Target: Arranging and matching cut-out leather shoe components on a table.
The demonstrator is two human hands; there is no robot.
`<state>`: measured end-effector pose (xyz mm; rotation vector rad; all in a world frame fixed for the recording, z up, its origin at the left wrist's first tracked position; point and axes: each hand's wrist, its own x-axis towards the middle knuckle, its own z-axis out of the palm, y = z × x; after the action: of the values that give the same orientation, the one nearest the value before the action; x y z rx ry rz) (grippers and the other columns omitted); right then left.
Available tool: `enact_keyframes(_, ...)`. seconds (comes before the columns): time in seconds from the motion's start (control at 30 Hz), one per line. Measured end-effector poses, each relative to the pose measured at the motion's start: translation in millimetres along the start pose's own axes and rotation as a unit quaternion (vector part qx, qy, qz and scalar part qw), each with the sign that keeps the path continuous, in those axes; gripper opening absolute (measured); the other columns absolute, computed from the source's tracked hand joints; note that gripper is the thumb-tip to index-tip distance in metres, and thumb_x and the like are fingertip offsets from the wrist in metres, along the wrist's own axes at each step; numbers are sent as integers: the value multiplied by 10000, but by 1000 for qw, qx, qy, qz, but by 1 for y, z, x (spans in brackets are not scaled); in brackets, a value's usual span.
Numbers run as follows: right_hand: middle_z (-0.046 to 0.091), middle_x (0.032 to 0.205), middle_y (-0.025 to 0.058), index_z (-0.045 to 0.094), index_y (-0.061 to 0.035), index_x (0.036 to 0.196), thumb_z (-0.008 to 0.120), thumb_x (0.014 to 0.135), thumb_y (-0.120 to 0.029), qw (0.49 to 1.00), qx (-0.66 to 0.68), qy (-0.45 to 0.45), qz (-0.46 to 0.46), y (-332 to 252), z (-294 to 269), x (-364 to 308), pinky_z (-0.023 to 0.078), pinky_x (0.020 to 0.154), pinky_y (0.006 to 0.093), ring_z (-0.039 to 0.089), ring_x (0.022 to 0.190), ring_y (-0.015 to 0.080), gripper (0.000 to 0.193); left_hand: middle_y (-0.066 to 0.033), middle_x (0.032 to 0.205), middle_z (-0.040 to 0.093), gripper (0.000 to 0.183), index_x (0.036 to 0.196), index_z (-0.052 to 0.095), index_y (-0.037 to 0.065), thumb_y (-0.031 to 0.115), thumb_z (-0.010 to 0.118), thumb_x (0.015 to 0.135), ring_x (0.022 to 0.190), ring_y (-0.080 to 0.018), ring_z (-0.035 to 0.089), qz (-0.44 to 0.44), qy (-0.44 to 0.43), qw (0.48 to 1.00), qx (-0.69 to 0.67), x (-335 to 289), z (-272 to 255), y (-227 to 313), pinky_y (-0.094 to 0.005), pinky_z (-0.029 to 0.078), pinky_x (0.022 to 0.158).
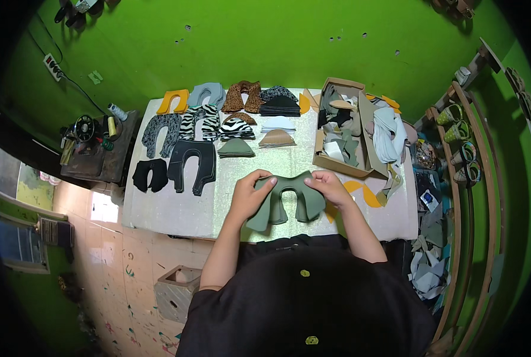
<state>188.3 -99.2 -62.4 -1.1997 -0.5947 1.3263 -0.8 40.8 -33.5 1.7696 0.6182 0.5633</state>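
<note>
Close in front of me, over the table's near edge, I hold a small stack of green U-shaped shoe-upper pieces [264, 209]. Their curved middle is at the top, and the legs hang apart toward me. My left hand [252, 191] pinches the upper left side, thumb on the near face. The upper right side is gripped by my right hand [331, 186] in the same way. How many layers I hold is hard to tell. Just beyond lies a pile of green half-round pieces [236, 149]. Black U-shaped pieces [192, 166] rest to its left.
More cut stacks in zebra [200, 123], leopard [242, 97] and yellow [173, 102] cover the table's [230, 217] far left. A cardboard box [341, 165] of scraps stands at right, with yellow offcuts [370, 197] nearby. A sewing machine [85, 129] is far left; a shoe rack [463, 131] lines the right.
</note>
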Motion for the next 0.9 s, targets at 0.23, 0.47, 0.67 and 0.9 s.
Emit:
enact_keyframes(0.23,572,590,99,594,8,767,632,836,-288,881,-396,244,-87,91,-20,25,420,512,329,558,540,153,306,-161,772,657,279,942,651,56,313,595,851,726,-302,645,-89,24,988,126,9,35,-82,-356,484,650)
enact_keyframes(0.47,575,582,156,611,-19,801,621,821,-333,837,-474,267,-63,95,-14,18,448,581,401,590,582,330,314,-172,781,647,320,941,644,60,359,593,839,712,-336,625,-69,13,971,230,16,45,-100,-390,476,642)
enact_keyframes(0.67,539,496,101,623,-62,804,628,816,-326,790,-517,306,-121,98,-12,15,423,650,399,558,505,312,265,-163,748,640,302,953,625,76,354,589,841,710,-332,625,-73,30,962,262,11,52,-96,-391,472,629)
enact_keyframes(0.9,547,1147,71,535,-132,1155,581,838,-267,698,-628,293,-184,84,8,7,320,872,451,495,1082,243,347,-160,1235,488,401,1229,508,102,243,550,855,1144,-302,464,98,48,931,349,1,60,-100,-431,386,887)
